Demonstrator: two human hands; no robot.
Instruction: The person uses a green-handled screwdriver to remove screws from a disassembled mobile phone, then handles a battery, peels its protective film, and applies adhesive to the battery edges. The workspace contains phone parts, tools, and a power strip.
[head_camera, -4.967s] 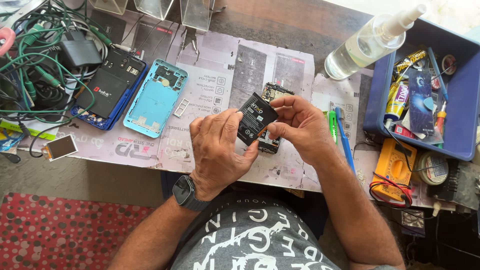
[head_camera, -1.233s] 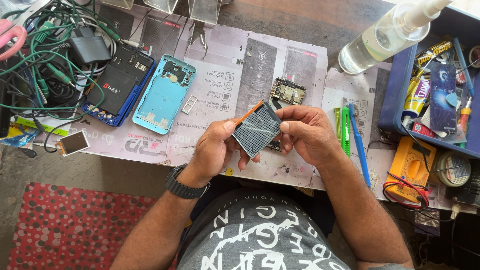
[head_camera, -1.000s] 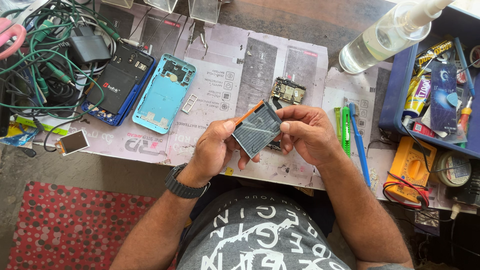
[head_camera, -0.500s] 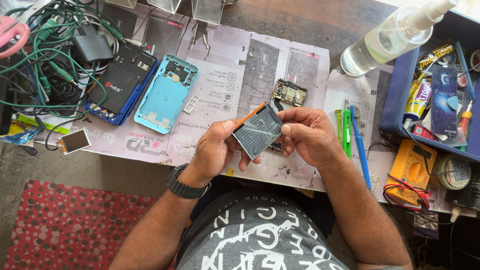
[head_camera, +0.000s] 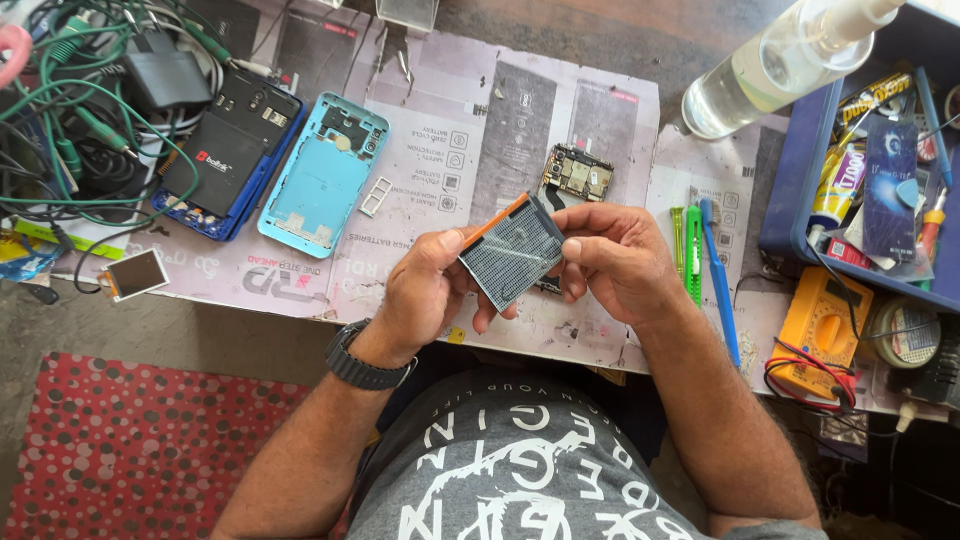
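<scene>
Both hands hold a flat rectangular phone battery (head_camera: 512, 250) with a grey gridded face and an orange strip along its upper edge, tilted above the table's near edge. My left hand (head_camera: 428, 290) grips its left side, thumb on the orange corner. My right hand (head_camera: 618, 260) pinches its right edge with thumb and fingers. Just beyond lies a small circuit board (head_camera: 578, 173) on printed paper sheets (head_camera: 440, 150). A black watch (head_camera: 362, 362) is on my left wrist.
An opened dark blue phone (head_camera: 230, 150), a light blue back cover (head_camera: 323, 175) and a SIM tray (head_camera: 375, 196) lie at left beside tangled cables (head_camera: 70, 110). A clear spray bottle (head_camera: 770, 65), blue tool bin (head_camera: 880, 150), green and blue tools (head_camera: 700, 250) and yellow multimeter (head_camera: 822, 330) stand right.
The battery was turned over from its dark printed side to the grey gridded side; over the last second both hands hold it almost still.
</scene>
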